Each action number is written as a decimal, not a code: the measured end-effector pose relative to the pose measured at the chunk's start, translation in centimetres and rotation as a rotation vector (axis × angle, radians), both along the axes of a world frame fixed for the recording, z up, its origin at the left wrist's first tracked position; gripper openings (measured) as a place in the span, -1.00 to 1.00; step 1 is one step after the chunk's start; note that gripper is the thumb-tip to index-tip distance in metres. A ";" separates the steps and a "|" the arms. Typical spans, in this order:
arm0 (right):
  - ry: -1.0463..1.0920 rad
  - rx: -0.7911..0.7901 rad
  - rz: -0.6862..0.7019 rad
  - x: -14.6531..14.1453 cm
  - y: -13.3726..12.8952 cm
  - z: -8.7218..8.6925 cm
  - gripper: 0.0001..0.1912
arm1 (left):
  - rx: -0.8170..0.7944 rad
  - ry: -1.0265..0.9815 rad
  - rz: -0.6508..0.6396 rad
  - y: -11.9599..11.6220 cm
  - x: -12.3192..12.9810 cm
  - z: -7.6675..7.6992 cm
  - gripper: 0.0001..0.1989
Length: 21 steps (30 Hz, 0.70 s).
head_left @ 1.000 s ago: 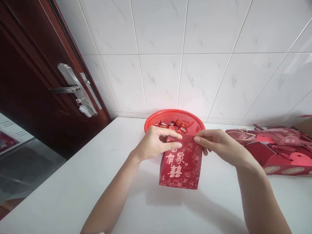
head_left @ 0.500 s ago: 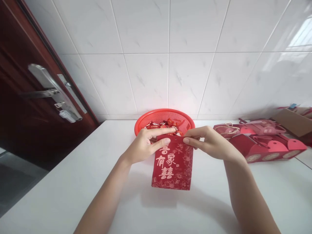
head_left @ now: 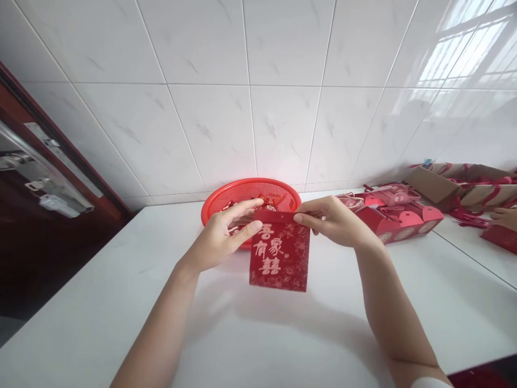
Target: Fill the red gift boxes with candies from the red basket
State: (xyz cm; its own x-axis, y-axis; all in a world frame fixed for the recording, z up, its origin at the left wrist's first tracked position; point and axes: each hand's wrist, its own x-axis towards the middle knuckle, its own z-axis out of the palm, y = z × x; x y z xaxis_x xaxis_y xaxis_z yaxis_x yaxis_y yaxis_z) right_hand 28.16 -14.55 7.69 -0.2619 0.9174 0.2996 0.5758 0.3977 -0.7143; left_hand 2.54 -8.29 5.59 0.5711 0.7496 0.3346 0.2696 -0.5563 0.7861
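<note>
A flat red paper gift bag (head_left: 288,258) with pale Chinese characters and flower prints hangs upright above the table, in front of the red basket (head_left: 214,200). My right hand (head_left: 333,218) pinches its upper right corner between thumb and fingers. At the upper left corner, the thumb of my left hand (head_left: 220,234) overlaps the bag's edge; its fingers are spread, with the index finger stretched toward the basket. Red wrapped candies (head_left: 269,205) lie in the basket, partly hidden by the bag and my hands.
Red gift boxes (head_left: 404,221) with ribbon and cord handles stand at the right. Farther right is an open cardboard box (head_left: 434,188) with red ribbons. Another person's hand (head_left: 504,218) touches a red item at the right edge. A white table (head_left: 121,302) meets the tiled wall (head_left: 283,134).
My view has turned to the right, bringing the cardboard box and another person's hand into sight. The bag has risen slightly. My left thumb has slid outward toward the bag's left edge.
</note>
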 end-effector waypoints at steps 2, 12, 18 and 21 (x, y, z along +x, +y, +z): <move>-0.019 0.029 -0.130 1.1 -0.5 -0.1 -0.67 | 0.000 -0.032 0.000 0.0 -0.1 0.1 -0.44; -0.237 0.106 -0.821 9.3 -4.2 -3.8 -0.64 | 0.049 -0.116 0.039 -0.3 -1.3 1.1 -0.55; -0.458 0.012 -1.051 10.6 -4.0 -6.3 -0.69 | 0.053 -0.103 0.035 -0.5 -1.3 1.3 -0.56; -0.469 0.029 -1.102 10.3 -3.2 -7.1 -0.66 | 0.060 -0.077 0.038 -0.6 -1.5 1.3 -0.57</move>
State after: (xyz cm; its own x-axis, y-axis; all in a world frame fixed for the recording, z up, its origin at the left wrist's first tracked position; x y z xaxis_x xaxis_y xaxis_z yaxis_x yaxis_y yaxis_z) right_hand 38.47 -17.72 0.58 0.5715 0.7113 0.4092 0.8187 -0.4609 -0.3424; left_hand 1.08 -8.85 6.85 0.5137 0.7472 0.4217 0.2313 -0.5939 0.7705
